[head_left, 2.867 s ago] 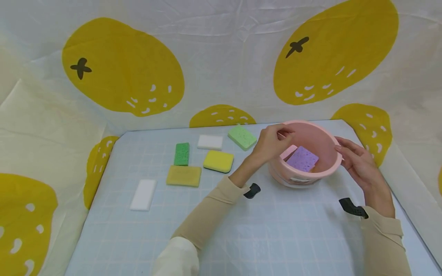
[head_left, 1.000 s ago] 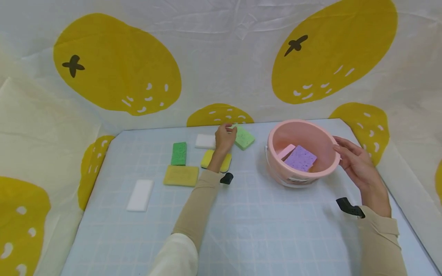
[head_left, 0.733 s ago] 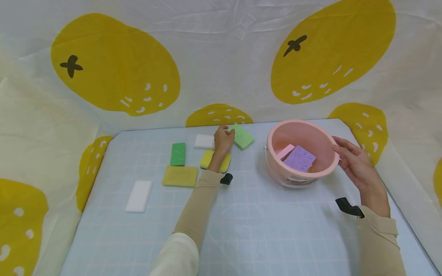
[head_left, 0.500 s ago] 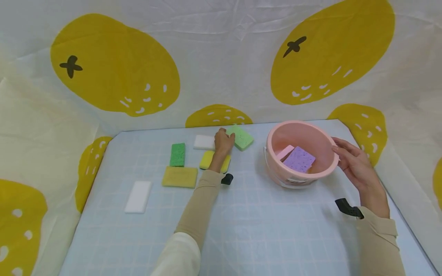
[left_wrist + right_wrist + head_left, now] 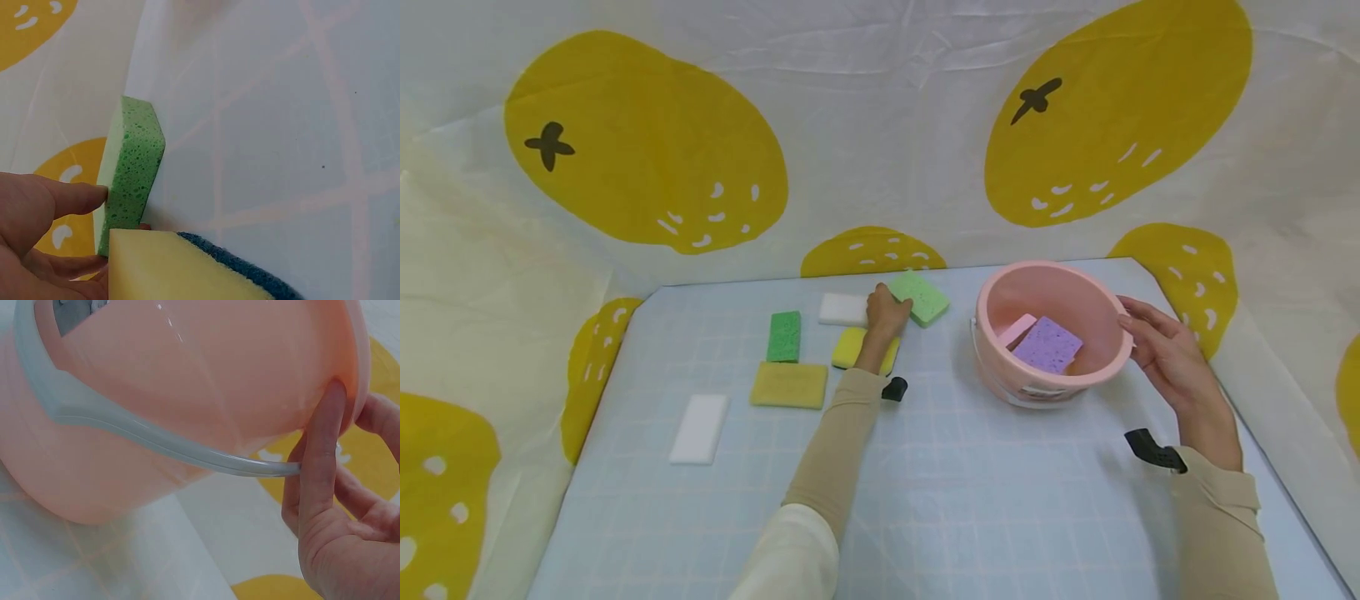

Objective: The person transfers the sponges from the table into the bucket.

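My left hand is at the light green sponge near the table's back edge. In the left wrist view the thumb lies against one side of that sponge, and fingertips show at its lower end. A yellow sponge with a dark blue scouring layer partly hides those fingers. On the right, my right hand pinches the rim of a pink bucket. Its fingers are by the end of the pale handle in the right wrist view. Inside the bucket lie a purple sponge and a pink block.
Left of my left hand lie a white block, a dark green sponge and a flat mustard-yellow sponge. Another white block lies farther left on the pale checked tabletop. A fruit-patterned cloth rises behind.
My left hand has gone from above the bucket to the left, then down onto the light green sponge, its fingers closing there. The right hand has stayed at the bucket rim.
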`<state>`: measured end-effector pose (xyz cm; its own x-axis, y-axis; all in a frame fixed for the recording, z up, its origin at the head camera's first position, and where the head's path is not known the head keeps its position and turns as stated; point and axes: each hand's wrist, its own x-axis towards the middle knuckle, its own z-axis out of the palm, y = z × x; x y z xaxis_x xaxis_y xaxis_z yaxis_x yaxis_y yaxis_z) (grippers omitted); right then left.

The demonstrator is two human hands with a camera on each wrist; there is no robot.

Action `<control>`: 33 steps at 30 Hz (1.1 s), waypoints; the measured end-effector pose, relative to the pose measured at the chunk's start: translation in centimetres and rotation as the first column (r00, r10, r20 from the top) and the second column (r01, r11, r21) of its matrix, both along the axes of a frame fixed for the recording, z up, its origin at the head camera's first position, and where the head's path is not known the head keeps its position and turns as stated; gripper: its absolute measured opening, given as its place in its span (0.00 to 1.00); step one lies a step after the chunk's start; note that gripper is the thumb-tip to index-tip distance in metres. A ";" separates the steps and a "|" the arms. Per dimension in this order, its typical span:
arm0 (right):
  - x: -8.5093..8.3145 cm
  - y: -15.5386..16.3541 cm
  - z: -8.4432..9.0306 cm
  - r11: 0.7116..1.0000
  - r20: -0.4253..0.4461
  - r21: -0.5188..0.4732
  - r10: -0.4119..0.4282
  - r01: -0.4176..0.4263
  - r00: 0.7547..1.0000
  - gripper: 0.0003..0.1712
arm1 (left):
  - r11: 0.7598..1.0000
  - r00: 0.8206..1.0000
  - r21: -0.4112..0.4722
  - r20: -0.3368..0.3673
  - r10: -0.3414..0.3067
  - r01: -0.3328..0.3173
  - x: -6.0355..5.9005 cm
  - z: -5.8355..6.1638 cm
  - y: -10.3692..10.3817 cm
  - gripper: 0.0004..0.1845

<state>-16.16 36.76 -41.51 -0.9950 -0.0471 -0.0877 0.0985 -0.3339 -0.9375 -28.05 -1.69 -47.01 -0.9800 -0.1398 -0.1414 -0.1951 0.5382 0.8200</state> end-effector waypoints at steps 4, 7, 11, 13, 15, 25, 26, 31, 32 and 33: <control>-0.1 0.0 -0.1 1.000 0.004 -0.004 -0.003 0.003 1.000 0.20 | 0.999 1.000 0.045 -0.013 0.010 -0.009 -0.1 -0.1 0.2 0.30; -0.1 0.0 -0.1 1.000 -0.003 -0.003 -0.003 0.003 1.000 0.20 | 0.995 0.999 0.094 -0.026 0.022 -0.019 0.0 -0.2 0.4 0.31; -0.1 0.0 -0.2 1.000 -0.011 -0.006 0.000 0.000 1.000 0.21 | 0.988 0.998 0.147 -0.023 0.052 -0.048 0.0 -0.2 0.5 0.31; -0.1 0.0 -0.2 1.000 -0.014 0.003 -0.002 0.002 1.000 0.21 | 0.980 0.997 0.188 -0.021 0.072 -0.067 0.0 -0.1 0.6 0.32; -0.1 0.0 -0.2 1.000 -0.016 0.019 -0.005 0.006 1.000 0.21 | 0.967 0.995 0.239 -0.025 0.094 -0.085 0.0 -0.1 0.7 0.32; -0.1 0.0 0.7 0.986 0.017 0.161 -0.044 0.040 0.999 0.21 | 0.934 0.989 0.346 -0.078 0.128 -0.094 0.7 1.1 0.1 0.30; -0.1 0.0 0.8 0.985 0.027 0.164 -0.049 0.044 0.998 0.22 | 0.931 0.989 0.356 -0.081 0.121 -0.084 0.8 1.3 0.0 0.30; 0.0 0.0 1.2 0.983 0.060 0.175 -0.059 0.048 0.996 0.22 | 0.923 0.994 0.383 -0.083 0.065 -0.028 1.3 2.3 -0.8 0.32; 0.0 0.0 1.3 0.982 0.064 0.182 -0.060 0.047 0.996 0.22 | 0.923 0.995 0.384 -0.083 0.054 -0.018 1.5 2.6 -0.9 0.32; 0.0 0.0 1.3 0.981 0.069 0.188 -0.061 0.048 0.996 0.23 | 0.921 0.996 0.390 -0.081 0.049 -0.013 1.6 2.8 -1.1 0.32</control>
<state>-16.12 36.73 -40.20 -0.9861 0.0311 -0.1635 0.1565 -0.1608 -0.9745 -26.47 -2.77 -44.23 -0.9870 -0.1217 -0.1050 -0.1247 0.1684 0.9778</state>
